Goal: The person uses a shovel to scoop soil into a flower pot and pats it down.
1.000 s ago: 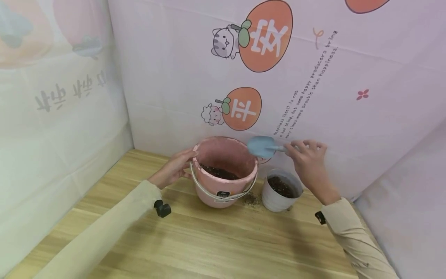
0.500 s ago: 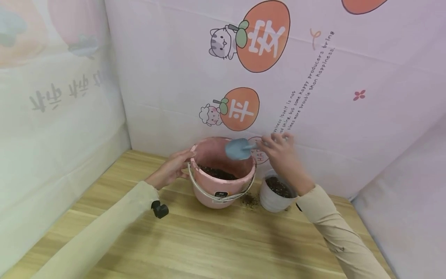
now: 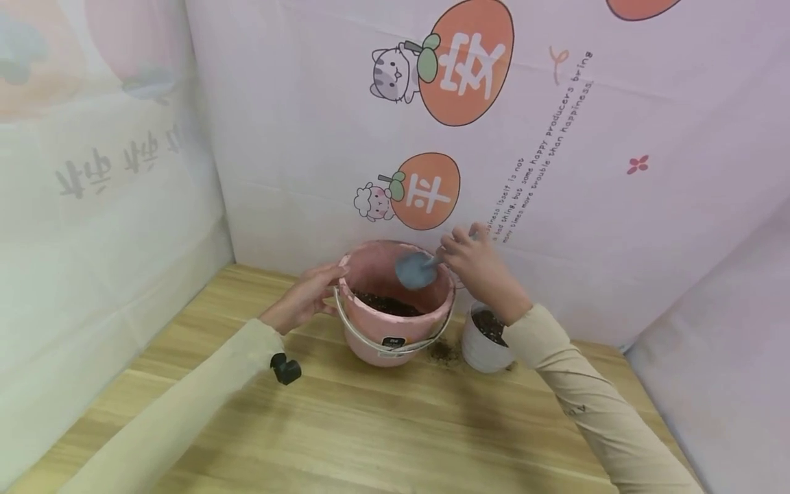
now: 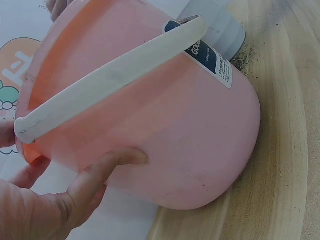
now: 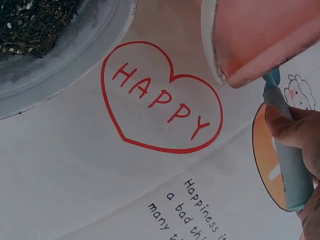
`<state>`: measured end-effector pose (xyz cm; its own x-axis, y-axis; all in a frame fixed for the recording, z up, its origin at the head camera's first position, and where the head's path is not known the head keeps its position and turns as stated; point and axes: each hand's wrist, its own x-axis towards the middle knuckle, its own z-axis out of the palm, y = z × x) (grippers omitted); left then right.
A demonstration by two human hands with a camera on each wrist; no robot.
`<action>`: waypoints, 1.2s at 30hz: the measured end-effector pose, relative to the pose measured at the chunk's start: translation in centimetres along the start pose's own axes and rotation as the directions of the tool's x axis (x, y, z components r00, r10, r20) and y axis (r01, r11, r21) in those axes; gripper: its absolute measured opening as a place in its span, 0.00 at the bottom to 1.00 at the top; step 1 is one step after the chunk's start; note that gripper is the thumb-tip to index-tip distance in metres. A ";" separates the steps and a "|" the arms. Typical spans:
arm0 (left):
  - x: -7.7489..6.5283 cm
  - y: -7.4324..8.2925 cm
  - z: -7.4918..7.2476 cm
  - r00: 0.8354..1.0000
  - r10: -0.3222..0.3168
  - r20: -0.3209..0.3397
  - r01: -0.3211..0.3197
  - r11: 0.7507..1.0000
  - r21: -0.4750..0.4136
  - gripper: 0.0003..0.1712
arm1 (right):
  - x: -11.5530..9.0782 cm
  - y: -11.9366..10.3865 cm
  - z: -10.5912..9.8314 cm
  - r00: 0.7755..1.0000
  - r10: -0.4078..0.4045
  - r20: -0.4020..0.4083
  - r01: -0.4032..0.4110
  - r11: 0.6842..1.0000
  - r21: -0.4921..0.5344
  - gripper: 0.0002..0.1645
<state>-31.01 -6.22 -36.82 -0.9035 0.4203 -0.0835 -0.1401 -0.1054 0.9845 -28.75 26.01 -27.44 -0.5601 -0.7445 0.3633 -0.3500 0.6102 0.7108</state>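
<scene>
A pink bucket (image 3: 395, 341) with a pale handle stands on the table, dark soil (image 3: 385, 304) low inside it. My left hand (image 3: 306, 296) holds the bucket at its left side and rim; in the left wrist view one finger (image 4: 120, 157) lies against the outer wall. My right hand (image 3: 478, 264) grips a small blue trowel (image 3: 415, 270) by its handle (image 5: 292, 165). The trowel's blade is over the bucket's opening, above the soil. Right of the bucket is a white pot (image 3: 484, 350) with dark soil in it, partly covered by the right forearm.
Spilled soil (image 3: 443, 351) lies on the wooden table (image 3: 370, 425) between bucket and pot. A printed cloth wall (image 3: 296, 151) rises close behind them, and another cloth side (image 3: 105, 261) stands on the left.
My right hand has carried the trowel leftward from above the white pot, then down into the bucket's opening. The left hand keeps its place on the bucket.
</scene>
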 end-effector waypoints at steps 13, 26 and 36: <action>0.3 0.0 0.3 1.000 0.004 0.007 -0.004 1.000 -0.006 0.36 | 2.7 -2.3 1.1 0.986 -0.014 0.164 0.030 0.995 -0.095 0.09; 0.2 0.1 0.4 1.000 -0.014 -0.015 0.014 1.000 -0.017 0.36 | 3.6 -4.9 2.8 0.964 -0.030 0.263 0.023 0.999 0.031 0.10; 0.0 0.1 0.3 1.000 -0.018 -0.022 0.018 1.000 -0.013 0.35 | 3.8 -5.3 4.3 0.971 -0.058 0.233 0.032 0.993 0.117 0.11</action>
<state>-30.85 -5.94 -36.65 -0.9093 0.4026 -0.1049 -0.1617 -0.1097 0.9807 -32.26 21.11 -32.37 -0.6981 -0.6953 0.1710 -0.4529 0.6138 0.6467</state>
